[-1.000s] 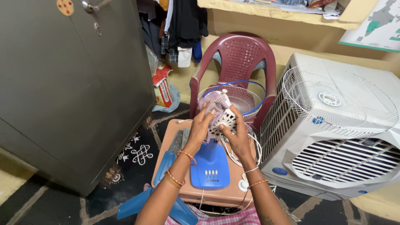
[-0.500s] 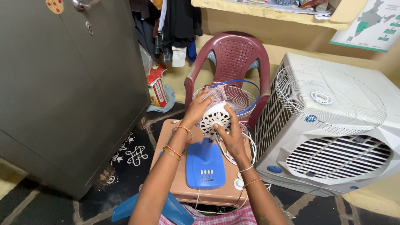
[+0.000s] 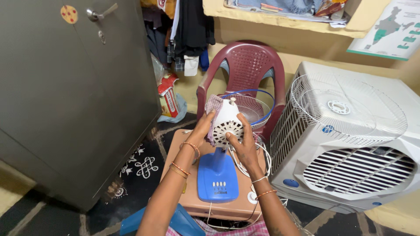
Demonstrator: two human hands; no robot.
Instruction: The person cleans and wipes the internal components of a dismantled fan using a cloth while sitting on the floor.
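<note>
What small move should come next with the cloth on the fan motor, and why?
Probably slide the cloth further round the motor. The left hand presses it on the motor's left side only; the right hand steadies the vented back.

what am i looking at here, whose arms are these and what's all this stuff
This is a single picture from a camera worn on a person's head, looking down, so the two bare arms coming in from the bottom are that person's own. The left hand and right hand cup the white motor housing of a small table fan, one on each side. A checked cloth is pressed against the housing under the left hand. The fan's blue base stands on a brown stool. Behind it a wire fan guard lies on a maroon plastic chair. A white air cooler stands to the right with another guard resting on it, and a grey metal cupboard stands to the left.
</note>
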